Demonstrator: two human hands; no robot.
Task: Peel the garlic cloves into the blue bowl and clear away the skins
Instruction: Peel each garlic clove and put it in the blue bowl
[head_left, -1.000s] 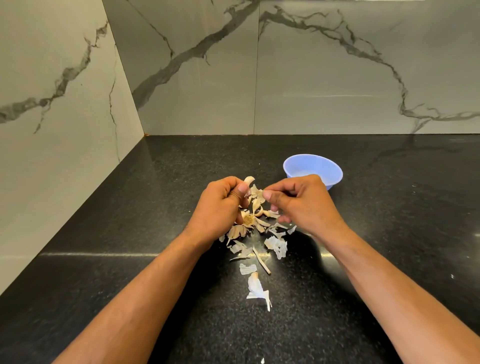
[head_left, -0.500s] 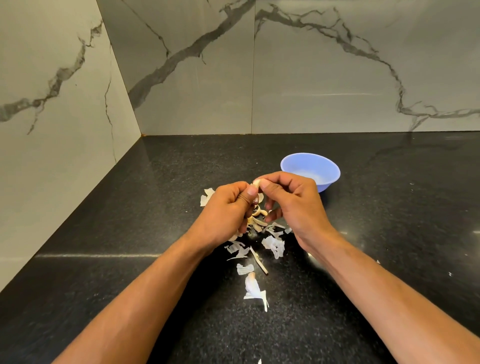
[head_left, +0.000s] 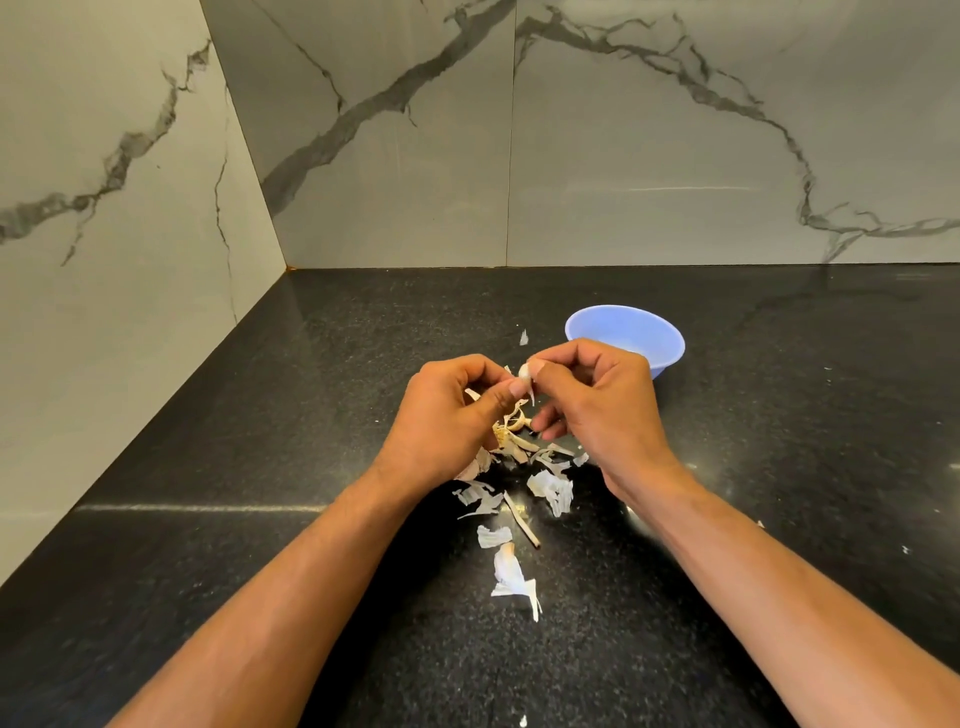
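Note:
My left hand (head_left: 447, 415) and my right hand (head_left: 597, 405) meet above the black counter, and both pinch a small white garlic clove (head_left: 524, 375) between thumbs and fingertips. A strip of skin hangs down from the clove. Under the hands lies the garlic head's dry base with more cloves (head_left: 511, 431), partly hidden by my fingers. Torn white skins (head_left: 550, 488) are scattered on the counter toward me. The blue bowl (head_left: 654, 332) stands just behind my right hand; what lies inside it is mostly hidden.
The black stone counter (head_left: 260, 467) runs into a corner of marble-patterned walls (head_left: 363, 156) at the left and back. A thin dry stem (head_left: 522, 525) and a long skin piece (head_left: 511, 577) lie nearer me. One skin scrap (head_left: 523, 338) sits left of the bowl.
Both hands rose off the pile and came together, lifting a clove between them. A skin scrap that lay at the left is gone, and one now lies left of the bowl.

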